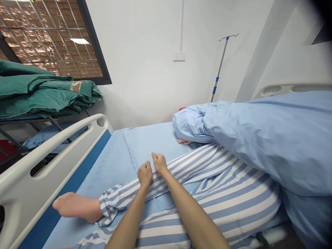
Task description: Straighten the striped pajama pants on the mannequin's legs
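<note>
Both hands are closed into fists above the far leg of a manikin-like figure lying on the bed. My left hand point(145, 174) is at the near side of the shin, thumb side up. Just to its right, my right hand point(159, 162) is at the far side, a small gap between them. No held object shows in either fist; whether they press on the leg I cannot tell. Blue-and-white striped trousers point(192, 166) cover both legs. A smooth bare foot point(77, 206) points left. Part of a hand point(184, 141) shows beneath the blue quilt.
A light blue quilt point(241, 128) is heaped over the body at right. The white and blue footboard point(64, 145) borders the bed at left. Behind it, green folded bedding point(46, 91) lies on a rack. An IV pole point(220, 67) stands by the wall, right of a socket point(178, 56).
</note>
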Demonstrator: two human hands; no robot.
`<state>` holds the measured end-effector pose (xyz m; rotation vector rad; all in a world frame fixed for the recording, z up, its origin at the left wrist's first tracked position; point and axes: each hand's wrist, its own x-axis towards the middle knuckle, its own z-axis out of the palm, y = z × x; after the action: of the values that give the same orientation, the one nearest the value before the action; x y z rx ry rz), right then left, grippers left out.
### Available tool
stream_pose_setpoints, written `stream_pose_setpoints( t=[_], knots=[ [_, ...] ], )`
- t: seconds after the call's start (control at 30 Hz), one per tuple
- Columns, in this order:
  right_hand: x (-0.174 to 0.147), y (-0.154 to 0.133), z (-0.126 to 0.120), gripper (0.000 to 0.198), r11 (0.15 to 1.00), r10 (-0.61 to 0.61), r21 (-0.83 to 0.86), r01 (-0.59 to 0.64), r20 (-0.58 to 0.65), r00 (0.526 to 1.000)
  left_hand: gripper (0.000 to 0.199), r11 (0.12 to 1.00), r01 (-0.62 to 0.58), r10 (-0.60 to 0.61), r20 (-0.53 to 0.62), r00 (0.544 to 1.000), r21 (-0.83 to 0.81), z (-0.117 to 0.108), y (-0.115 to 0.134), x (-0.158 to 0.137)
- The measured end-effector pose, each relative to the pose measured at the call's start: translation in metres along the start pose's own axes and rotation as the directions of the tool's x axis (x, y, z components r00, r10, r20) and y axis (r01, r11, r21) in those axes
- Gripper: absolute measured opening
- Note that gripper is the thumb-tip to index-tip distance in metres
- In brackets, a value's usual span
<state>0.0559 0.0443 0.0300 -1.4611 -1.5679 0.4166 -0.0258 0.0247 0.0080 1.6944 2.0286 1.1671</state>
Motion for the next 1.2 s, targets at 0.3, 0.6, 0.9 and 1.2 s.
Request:
stream_pose_setpoints(
  t=[0.3, 0.6, 0.9, 1.2],
  knots=[
    [-0.012, 0.018, 0.008, 0.054, 0.997, 0.057, -0.055, -0.054, 0.055, 0.997, 0.032, 0.950, 0.104, -0.107, 0.009, 0.994, -0.294, 0.004, 0.022, 0.025],
    [-0.010, 0.024, 0.011, 0.053, 0.998, 0.058, -0.010, -0.058, 0.061, 0.996, 0.043, 0.918, 0.163, -0.160, 0.039, 0.986, -0.361, 0.027, 0.016, 0.009],
    [0.013, 0.023, -0.019, 0.052, 0.979, -0.107, -0.158, 0.132, 0.156, 0.982, 0.053, 0.978, 0.060, -0.049, 0.059, 0.997, -0.200, 0.025, 0.023, 0.006],
    [0.000, 0.039, -0.021, 0.045, 0.972, -0.034, -0.224, 0.069, 0.157, 0.987, 0.040, 0.939, 0.074, -0.046, 0.092, 0.995, -0.335, 0.027, 0.033, 0.008]
  ],
)
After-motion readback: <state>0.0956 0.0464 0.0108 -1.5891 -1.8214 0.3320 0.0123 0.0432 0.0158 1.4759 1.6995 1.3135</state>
